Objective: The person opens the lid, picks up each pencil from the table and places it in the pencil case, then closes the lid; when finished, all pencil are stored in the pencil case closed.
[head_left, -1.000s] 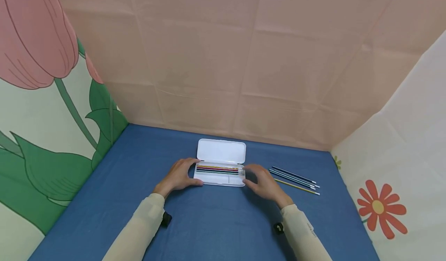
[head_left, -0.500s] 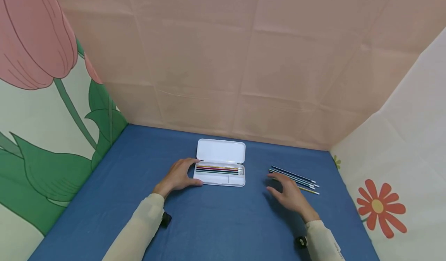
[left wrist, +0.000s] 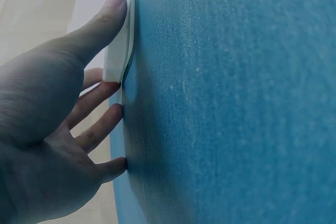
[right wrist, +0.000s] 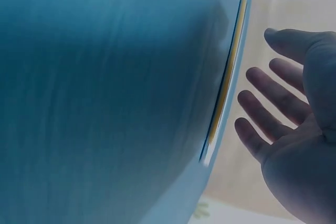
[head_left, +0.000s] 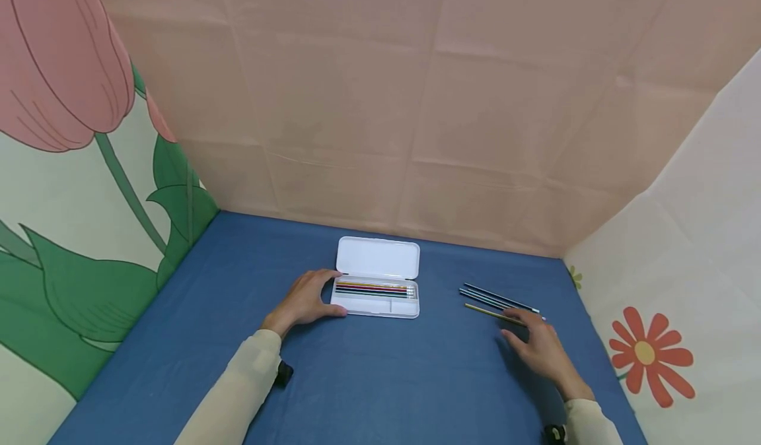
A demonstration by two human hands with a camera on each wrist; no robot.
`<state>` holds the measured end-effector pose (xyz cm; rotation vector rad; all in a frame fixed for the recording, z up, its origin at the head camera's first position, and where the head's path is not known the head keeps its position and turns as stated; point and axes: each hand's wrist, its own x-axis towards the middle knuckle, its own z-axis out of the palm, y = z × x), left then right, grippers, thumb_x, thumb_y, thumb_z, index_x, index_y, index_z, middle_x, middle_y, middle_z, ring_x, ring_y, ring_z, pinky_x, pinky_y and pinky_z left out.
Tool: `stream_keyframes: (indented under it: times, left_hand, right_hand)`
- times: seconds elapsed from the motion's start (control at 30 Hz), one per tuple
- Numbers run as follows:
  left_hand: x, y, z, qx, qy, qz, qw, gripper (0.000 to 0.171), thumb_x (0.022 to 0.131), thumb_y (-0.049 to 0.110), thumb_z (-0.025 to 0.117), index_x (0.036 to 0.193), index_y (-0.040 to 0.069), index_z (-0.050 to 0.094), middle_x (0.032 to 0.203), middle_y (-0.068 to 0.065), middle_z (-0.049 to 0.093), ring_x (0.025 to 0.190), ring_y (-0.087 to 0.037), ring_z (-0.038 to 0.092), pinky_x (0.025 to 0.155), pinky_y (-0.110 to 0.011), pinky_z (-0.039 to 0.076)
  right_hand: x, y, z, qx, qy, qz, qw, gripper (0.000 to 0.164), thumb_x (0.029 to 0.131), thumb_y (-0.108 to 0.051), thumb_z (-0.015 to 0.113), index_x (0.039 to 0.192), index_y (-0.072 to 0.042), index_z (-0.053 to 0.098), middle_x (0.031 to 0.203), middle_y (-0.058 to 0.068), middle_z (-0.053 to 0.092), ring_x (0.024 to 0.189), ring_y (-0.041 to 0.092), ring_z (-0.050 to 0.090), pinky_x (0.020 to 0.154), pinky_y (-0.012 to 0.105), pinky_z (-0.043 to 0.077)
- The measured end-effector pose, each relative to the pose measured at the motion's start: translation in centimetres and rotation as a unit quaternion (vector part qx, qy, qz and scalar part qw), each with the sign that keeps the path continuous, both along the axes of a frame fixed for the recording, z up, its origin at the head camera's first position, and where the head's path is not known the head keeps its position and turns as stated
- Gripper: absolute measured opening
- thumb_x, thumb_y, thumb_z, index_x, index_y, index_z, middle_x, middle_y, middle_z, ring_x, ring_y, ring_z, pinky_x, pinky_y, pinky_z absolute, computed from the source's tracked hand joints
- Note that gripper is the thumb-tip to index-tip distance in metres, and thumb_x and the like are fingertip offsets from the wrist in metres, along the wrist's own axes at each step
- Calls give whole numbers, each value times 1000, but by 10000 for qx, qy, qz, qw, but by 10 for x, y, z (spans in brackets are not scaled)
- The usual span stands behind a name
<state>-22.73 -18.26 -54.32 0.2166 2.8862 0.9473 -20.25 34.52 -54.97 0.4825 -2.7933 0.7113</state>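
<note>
A white pencil case [head_left: 361,306] lies with its lid [head_left: 378,257] raised toward the back. Several coloured pencils [head_left: 371,289] lie side by side in its rear part. My left hand [head_left: 304,298] holds the case at its left end, thumb at the front edge and forefinger by the rear corner. In the left wrist view the thumb lies along the case's side [left wrist: 122,51]. My right hand [head_left: 540,347] hovers at the white-tipped end of a yellow pencil [head_left: 486,311], overlapping it. In the right wrist view its spread fingers [right wrist: 265,116] are apart from this yellow pencil [right wrist: 229,74].
Several dark pencils [head_left: 498,297] lie slanted just behind the yellow one, to the right of the case. Blue cloth [head_left: 380,379] covers the table. A beige backdrop [head_left: 380,102] rises behind, with a tulip-print panel [head_left: 119,214] left and a white flower panel [head_left: 684,247] right.
My right hand has left the right end of the case and moved right and nearer, over the loose pencils. The left hand and the case have stayed put.
</note>
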Motion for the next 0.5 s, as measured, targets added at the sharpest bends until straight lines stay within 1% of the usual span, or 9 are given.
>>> stream_keyframes:
  times: [0.1, 0.27, 0.5]
  left_hand:
    - [0, 0, 1, 16, -5, 1, 10000, 91, 88, 43, 100, 162, 10, 59, 170, -20, 57, 157, -48, 52, 131, -70, 42]
    - [0, 1, 2, 37, -35, 19, 10000, 91, 88, 43, 99, 163, 10, 59, 171, -21, 56, 157, -48, 51, 131, -70, 42]
    - [1, 1, 2, 46, -53, 27, 10000, 91, 88, 43, 100, 162, 10, 59, 171, -21, 56, 157, -48, 51, 131, -70, 42]
  right_hand:
    - [2, 13, 0, 9, -39, -173, 9998, 45, 95, -7, 90, 136, 1, 74, 130, 24, 79, 123, 50, 73, 103, 74, 56]
    - [1, 30, 1, 43, -110, -327, 9994, 44, 94, -5, 90, 135, 3, 74, 133, 30, 77, 124, 54, 72, 104, 77, 56]
    - [-2, 40, -1, 101, -258, -461, 9986, 42, 95, -5, 89, 133, 5, 75, 130, 31, 77, 120, 53, 73, 102, 76, 57]
